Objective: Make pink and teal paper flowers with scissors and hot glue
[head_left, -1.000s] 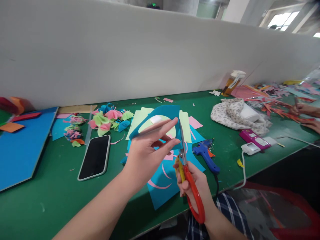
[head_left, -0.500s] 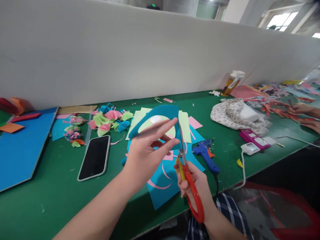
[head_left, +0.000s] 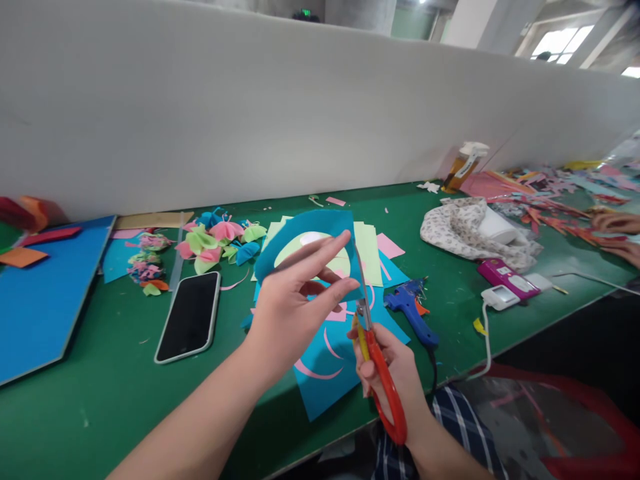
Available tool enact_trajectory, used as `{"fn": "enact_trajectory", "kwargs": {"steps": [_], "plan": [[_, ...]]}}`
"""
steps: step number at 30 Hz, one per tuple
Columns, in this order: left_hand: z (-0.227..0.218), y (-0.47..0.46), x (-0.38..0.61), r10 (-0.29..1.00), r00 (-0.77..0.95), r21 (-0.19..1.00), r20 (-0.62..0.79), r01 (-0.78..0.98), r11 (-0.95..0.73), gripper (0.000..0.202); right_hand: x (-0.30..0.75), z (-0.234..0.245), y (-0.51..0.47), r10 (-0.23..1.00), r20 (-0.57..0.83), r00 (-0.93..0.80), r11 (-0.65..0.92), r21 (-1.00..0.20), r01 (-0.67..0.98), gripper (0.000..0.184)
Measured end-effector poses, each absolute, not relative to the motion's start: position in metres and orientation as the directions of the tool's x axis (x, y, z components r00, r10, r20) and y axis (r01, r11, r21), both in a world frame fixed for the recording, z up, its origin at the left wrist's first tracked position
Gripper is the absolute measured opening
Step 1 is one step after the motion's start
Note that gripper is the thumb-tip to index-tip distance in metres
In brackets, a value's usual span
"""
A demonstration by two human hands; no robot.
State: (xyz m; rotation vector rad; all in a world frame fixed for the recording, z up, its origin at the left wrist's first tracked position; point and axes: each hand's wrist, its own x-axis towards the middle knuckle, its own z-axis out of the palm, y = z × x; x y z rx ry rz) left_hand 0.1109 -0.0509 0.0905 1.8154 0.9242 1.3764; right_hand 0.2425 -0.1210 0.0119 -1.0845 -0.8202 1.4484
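My left hand [head_left: 293, 305] pinches a curved piece of blue paper [head_left: 305, 230] and holds it up above the green table [head_left: 115, 387]. In my right hand [head_left: 395, 367] are red-handled scissors [head_left: 379, 363], with the blades up against the right edge of that blue piece. Under both hands lie a blue sheet with pink arcs [head_left: 327, 373] and pale green sheets [head_left: 369, 247].
A black phone [head_left: 189, 315] lies left of my hands, with folded paper flowers [head_left: 220, 240] behind it. A blue glue gun [head_left: 413, 308], a floral cloth [head_left: 470, 230], a pink device [head_left: 507, 279] and a spray bottle [head_left: 465, 167] stand to the right. Another person's hands [head_left: 617, 233] work at far right.
The blue piece has turned a little in my left hand, and the scissors have shifted slightly along its edge. The other person's hands at the far right have moved.
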Motion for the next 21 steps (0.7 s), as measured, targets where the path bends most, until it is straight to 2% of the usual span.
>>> {"fn": "enact_trajectory", "kwargs": {"steps": [10, 17, 21], "plan": [[0.092, -0.0514, 0.1111, 0.855, 0.201, 0.846, 0.477, 0.157, -0.509, 0.048, 0.2405, 0.0147, -0.1217, 0.975, -0.22, 0.007, -0.204, -0.917, -0.342, 0.045], [0.0897, -0.0512, 0.1106, 0.861, 0.226, 0.862, 0.455, 0.131, -0.49, 0.049, 0.2421, 0.012, -0.1212, 0.979, -0.201, 0.009, -0.184, -0.913, -0.363, 0.055], [0.0916, -0.0518, 0.1115, 0.868, 0.228, 0.866, 0.441, 0.149, -0.478, 0.048, 0.2432, 0.0095, -0.1206, 0.98, -0.197, -0.005, -0.185, -0.911, -0.369, 0.049]]}}
